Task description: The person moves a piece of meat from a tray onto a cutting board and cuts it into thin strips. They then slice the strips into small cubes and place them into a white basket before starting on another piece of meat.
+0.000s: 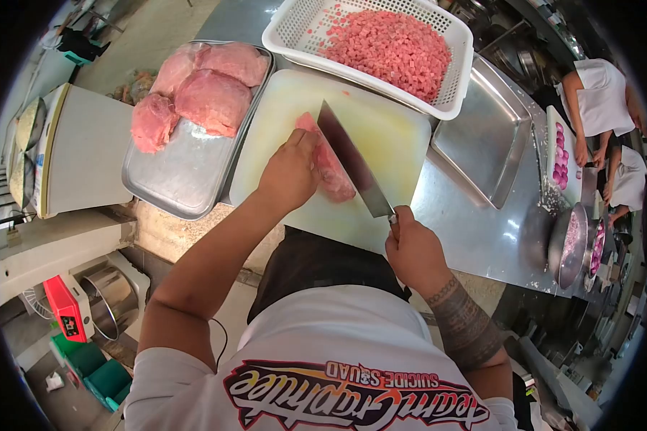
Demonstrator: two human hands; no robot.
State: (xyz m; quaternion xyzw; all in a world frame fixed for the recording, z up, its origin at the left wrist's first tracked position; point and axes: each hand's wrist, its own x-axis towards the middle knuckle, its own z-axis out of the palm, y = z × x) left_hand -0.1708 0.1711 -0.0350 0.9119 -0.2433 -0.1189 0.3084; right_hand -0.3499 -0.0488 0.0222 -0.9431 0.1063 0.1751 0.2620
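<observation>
A long strip of pink raw meat (336, 178) lies on the white cutting board (266, 188). My left hand (292, 165) grips its left side near the far end, fingers curled over it. In my right hand (408, 243) is the handle of a wide kitchen knife (352, 158). The blade lies along the strip's right side, its tip pointing away from me and its edge hidden against the meat in this view. A tiny meat scrap (346, 93) sits near the board's far edge.
Large raw meat pieces (214, 100) rest on a metal tray (187, 188) at left. Behind the board, a white perforated basket (295, 43) holds diced meat (395, 47). Another metal tray (474, 133) stands at right. Farther right, people handle purple onions (559, 154) near metal bowls (569, 241).
</observation>
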